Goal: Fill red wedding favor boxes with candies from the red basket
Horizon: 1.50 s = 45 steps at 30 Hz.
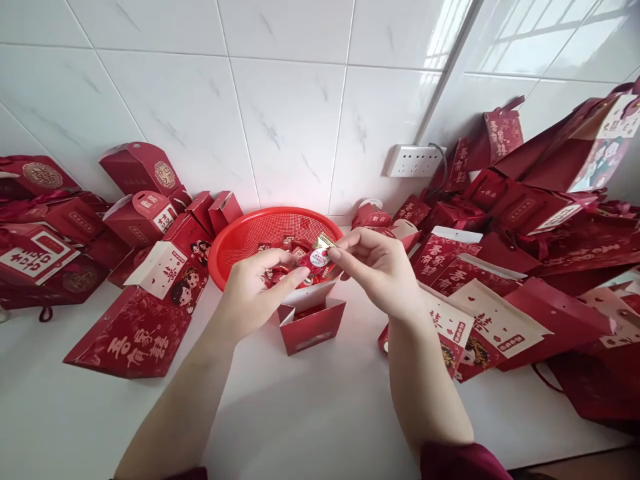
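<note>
In front of me, my left hand (255, 287) and my right hand (377, 270) come together over a small open red gift box (310, 330). Between them is a wrapped candy (319, 258) with a white round label and a gold end. The right thumb and fingers pinch its gold side. My left thumb and index finger close on the red side, though their exact contact is partly hidden. Just behind, a red plastic basket (220, 260) holds several red-wrapped candies (299, 251). The box stands upright on the white table, and its inside is mostly hidden.
Red gift boxes (133, 333) crowd the left side of the table (280, 413). A larger heap of red boxes and bags (540, 200) fills the right. Behind the basket rises a white tiled wall (290, 133) with a power strip (417, 161) on it.
</note>
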### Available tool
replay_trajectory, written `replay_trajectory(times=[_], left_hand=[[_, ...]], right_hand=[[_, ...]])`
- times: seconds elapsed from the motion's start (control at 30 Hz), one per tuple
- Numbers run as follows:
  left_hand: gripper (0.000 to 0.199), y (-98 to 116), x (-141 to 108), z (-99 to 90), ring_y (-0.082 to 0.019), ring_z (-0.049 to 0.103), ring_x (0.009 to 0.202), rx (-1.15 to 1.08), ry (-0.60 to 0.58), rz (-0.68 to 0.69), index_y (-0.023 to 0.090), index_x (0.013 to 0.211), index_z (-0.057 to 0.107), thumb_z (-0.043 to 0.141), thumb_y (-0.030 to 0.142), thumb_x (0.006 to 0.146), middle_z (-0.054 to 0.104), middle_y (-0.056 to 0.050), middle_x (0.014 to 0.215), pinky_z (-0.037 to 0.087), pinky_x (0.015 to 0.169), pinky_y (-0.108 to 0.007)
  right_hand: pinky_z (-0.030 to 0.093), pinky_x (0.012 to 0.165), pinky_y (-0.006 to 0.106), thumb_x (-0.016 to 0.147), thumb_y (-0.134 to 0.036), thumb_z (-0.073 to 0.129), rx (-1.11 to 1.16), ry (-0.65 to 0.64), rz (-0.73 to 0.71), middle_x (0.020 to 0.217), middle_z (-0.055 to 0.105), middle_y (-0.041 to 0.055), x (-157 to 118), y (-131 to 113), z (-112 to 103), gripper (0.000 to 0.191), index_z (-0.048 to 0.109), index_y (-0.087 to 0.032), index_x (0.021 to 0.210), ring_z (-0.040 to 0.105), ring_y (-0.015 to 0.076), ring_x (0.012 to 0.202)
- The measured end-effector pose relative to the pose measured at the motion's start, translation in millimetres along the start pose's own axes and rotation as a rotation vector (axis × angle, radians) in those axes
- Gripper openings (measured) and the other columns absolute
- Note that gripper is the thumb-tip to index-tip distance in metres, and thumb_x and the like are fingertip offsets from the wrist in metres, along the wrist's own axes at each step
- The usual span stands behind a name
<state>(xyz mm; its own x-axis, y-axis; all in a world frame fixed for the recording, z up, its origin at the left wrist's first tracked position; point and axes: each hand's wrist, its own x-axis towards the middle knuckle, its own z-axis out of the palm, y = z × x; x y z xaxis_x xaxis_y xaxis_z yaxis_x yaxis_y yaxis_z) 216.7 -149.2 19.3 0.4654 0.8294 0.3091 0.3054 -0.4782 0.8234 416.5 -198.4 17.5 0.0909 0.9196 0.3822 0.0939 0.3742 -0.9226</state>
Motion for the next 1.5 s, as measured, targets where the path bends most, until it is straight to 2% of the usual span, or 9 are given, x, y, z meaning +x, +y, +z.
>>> replay_trajectory(times=[0.3, 0.5, 0.63, 0.8, 0.97, 1.13, 1.3, 1.37, 1.5], left_hand=[[0.023, -13.7, 6.9, 9.6, -0.013, 0.063, 0.066, -0.435, 0.240, -0.048, 0.017, 0.073, 0.069, 0.074, 0.038, 0.082, 0.070, -0.001, 0.070, 0.052, 0.063, -0.023], [0.019, -13.9, 6.2, 3.9, -0.012, 0.064, 0.063, -0.200, 0.253, 0.000, 0.017, 0.074, 0.073, 0.074, 0.034, 0.082, 0.070, 0.000, 0.067, 0.052, 0.061, -0.023], [0.017, -18.9, 6.8, 1.2, -0.011, 0.066, 0.067, -0.350, 0.182, -0.042, 0.018, 0.077, 0.075, 0.076, 0.034, 0.082, 0.073, 0.000, 0.074, 0.053, 0.063, -0.020], [0.022, -28.0, 11.5, 3.8, -0.010, 0.065, 0.063, -0.585, 0.085, -0.110, 0.019, 0.075, 0.073, 0.076, 0.039, 0.083, 0.071, 0.000, 0.071, 0.053, 0.059, -0.019], [0.015, -23.6, 9.1, 3.6, -0.010, 0.064, 0.065, -0.294, 0.066, 0.055, 0.018, 0.076, 0.075, 0.074, 0.030, 0.085, 0.071, -0.001, 0.071, 0.051, 0.061, -0.020], [0.009, -18.6, 5.0, -7.5, -0.015, 0.066, 0.087, -0.207, 0.021, 0.218, 0.021, 0.097, 0.066, 0.067, 0.027, 0.091, 0.071, -0.003, 0.097, 0.053, 0.076, -0.026], [0.015, -14.3, 5.6, -21.1, -0.016, 0.062, 0.102, 0.230, -0.331, 0.257, 0.020, 0.077, 0.066, 0.064, 0.025, 0.091, 0.064, -0.002, 0.110, 0.048, 0.089, -0.026], [0.014, -13.3, 5.0, -21.6, -0.017, 0.063, 0.103, 0.414, -0.480, 0.244, 0.026, 0.088, 0.073, 0.061, 0.030, 0.093, 0.064, 0.001, 0.117, 0.048, 0.090, -0.028], [0.031, -11.0, 0.9, -17.7, -0.020, 0.063, 0.111, 0.565, -0.591, 0.207, 0.038, 0.123, 0.066, 0.060, 0.046, 0.093, 0.065, 0.004, 0.126, 0.048, 0.091, -0.030]], right_hand=[[0.059, 0.078, 0.031, 0.091, -0.038, 0.067, 0.072, -0.559, 0.170, 0.091, 0.075, 0.0070, 0.4, 11.1, 0.8, 0.023, 0.068, -0.015, 0.090, 0.072, 0.0165, 0.082], [0.056, 0.078, 0.029, 0.095, -0.043, 0.061, -0.038, -0.648, 0.169, 0.092, 0.076, 0.0067, 7.7, 16.4, 0.5, 0.031, 0.073, -0.014, 0.098, 0.071, 0.0149, 0.081], [0.056, 0.072, 0.026, 0.098, -0.043, 0.058, 0.015, -0.689, 0.151, 0.093, 0.077, 0.0072, 11.1, 18.4, -1.3, 0.033, 0.075, -0.014, 0.097, 0.071, 0.0130, 0.076], [0.057, 0.069, 0.025, 0.095, -0.044, 0.062, 0.068, -0.691, 0.169, 0.090, 0.077, 0.0084, 12.9, 18.9, -1.1, 0.034, 0.076, -0.013, 0.091, 0.071, 0.0132, 0.071], [0.052, 0.067, 0.023, 0.093, -0.040, 0.066, -0.041, -0.656, 0.131, 0.081, 0.071, 0.0019, 12.2, 14.9, -2.2, 0.026, 0.071, -0.015, 0.097, 0.064, 0.0117, 0.071], [0.048, 0.063, 0.023, 0.093, -0.037, 0.065, -0.244, -0.420, 0.016, 0.074, 0.065, -0.0002, 9.2, 11.4, -2.8, 0.023, 0.067, -0.016, 0.084, 0.060, 0.0123, 0.069], [0.054, 0.074, 0.030, 0.093, -0.037, 0.064, -0.280, -0.227, -0.062, 0.083, 0.069, 0.0033, 3.7, 6.2, -8.4, 0.022, 0.069, -0.018, 0.084, 0.067, 0.0198, 0.085], [0.056, 0.077, 0.031, 0.094, -0.035, 0.064, -0.272, -0.210, -0.069, 0.091, 0.071, 0.0045, 1.4, 4.3, -10.7, 0.018, 0.071, -0.018, 0.093, 0.068, 0.0209, 0.090], [0.056, 0.081, 0.029, 0.095, -0.025, 0.062, -0.329, -0.260, -0.153, 0.107, 0.072, 0.0045, -1.6, -0.8, -14.0, 0.018, 0.069, -0.019, 0.110, 0.069, 0.0191, 0.095]])
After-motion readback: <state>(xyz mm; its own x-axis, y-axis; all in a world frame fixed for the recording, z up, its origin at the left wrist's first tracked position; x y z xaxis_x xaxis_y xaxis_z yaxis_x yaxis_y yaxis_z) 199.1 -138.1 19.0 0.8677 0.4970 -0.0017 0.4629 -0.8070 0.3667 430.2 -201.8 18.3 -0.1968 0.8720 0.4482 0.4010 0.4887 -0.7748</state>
